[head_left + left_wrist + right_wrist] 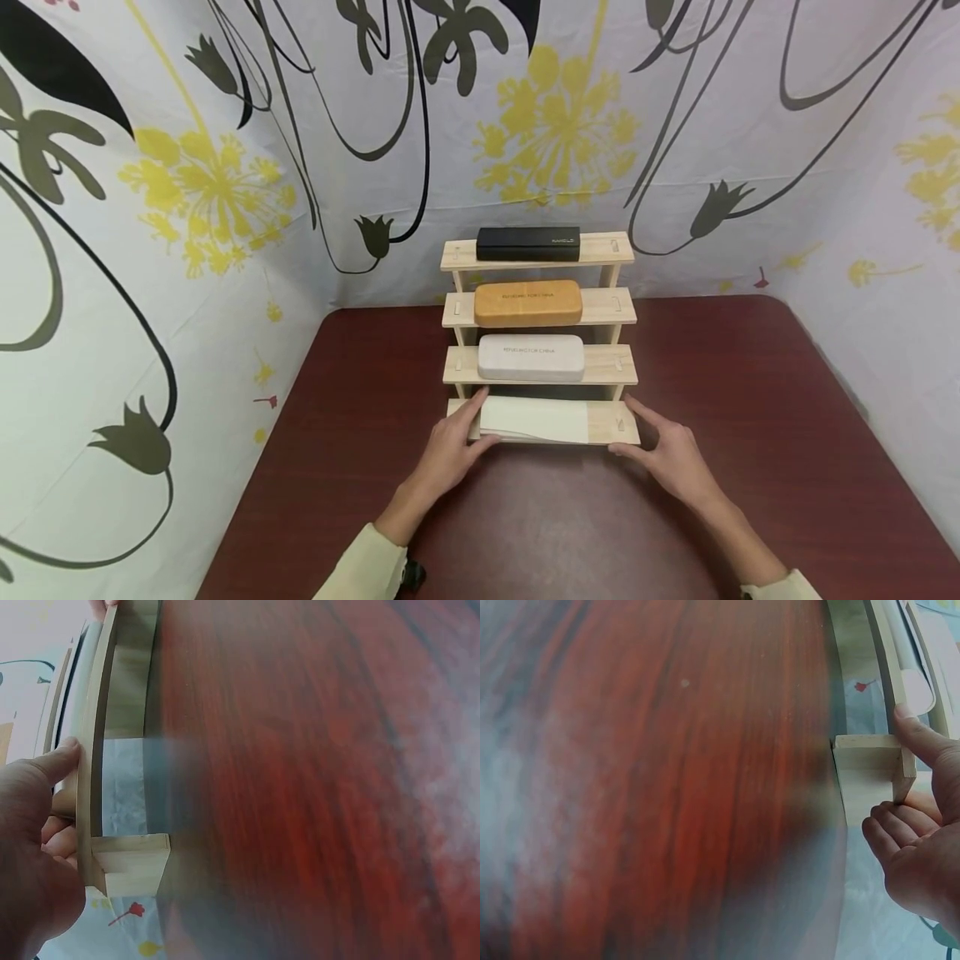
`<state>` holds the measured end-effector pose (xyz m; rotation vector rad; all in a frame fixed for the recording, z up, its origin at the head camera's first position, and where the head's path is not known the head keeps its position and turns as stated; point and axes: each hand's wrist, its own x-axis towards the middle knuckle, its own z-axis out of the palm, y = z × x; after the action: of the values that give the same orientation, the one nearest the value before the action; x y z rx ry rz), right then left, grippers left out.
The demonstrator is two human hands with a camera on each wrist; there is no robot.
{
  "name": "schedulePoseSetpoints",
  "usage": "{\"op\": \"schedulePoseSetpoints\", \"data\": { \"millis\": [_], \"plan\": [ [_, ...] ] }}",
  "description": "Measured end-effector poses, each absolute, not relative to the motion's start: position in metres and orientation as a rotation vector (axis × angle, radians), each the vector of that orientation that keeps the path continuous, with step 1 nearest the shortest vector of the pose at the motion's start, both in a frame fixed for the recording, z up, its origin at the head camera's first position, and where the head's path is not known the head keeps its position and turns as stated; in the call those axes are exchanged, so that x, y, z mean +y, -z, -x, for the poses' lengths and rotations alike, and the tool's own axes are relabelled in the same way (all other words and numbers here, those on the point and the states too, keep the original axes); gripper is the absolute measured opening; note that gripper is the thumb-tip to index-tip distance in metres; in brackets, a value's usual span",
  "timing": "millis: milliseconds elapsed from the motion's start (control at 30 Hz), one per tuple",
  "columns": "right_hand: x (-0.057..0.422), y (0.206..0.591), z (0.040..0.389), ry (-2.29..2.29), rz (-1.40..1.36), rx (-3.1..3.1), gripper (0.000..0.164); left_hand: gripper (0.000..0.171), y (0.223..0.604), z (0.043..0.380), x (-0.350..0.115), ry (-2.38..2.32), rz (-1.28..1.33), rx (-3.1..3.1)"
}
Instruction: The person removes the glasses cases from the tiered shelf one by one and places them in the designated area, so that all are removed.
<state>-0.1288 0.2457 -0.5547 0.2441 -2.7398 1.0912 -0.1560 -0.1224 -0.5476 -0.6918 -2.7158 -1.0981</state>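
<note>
A light wooden tiered stand (620, 423) rises in steps in front of me. My left hand (448, 446) grips its lowest shelf near the left end, thumb at the front edge and index finger at the back. That thumb overlaps the front left corner of a folded white sheet (536, 419), cloth or paper, lying on this shelf. At the right end my right hand (678, 458) holds the same shelf, thumb on the front edge. In the right wrist view, the other fingers (900, 825) curl beside the shelf's end.
Higher steps carry a white glasses case (531, 358), an orange-brown case (528, 303) and a black case (528, 244). The stand is on a dark red wooden table (555, 517). A flower-printed cloth (480, 167) hangs behind and at both sides.
</note>
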Motion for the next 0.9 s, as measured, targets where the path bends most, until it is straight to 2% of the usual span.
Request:
{"op": "schedulePoseSetpoints", "data": {
  "millis": [900],
  "plan": [
    [0.246, 0.5576, 0.1291, -1.113, -0.223, -2.719, 0.086, 0.076, 0.5439, 0.1511, -0.1271, 1.084, 0.823, -2.457]
  ]
}}
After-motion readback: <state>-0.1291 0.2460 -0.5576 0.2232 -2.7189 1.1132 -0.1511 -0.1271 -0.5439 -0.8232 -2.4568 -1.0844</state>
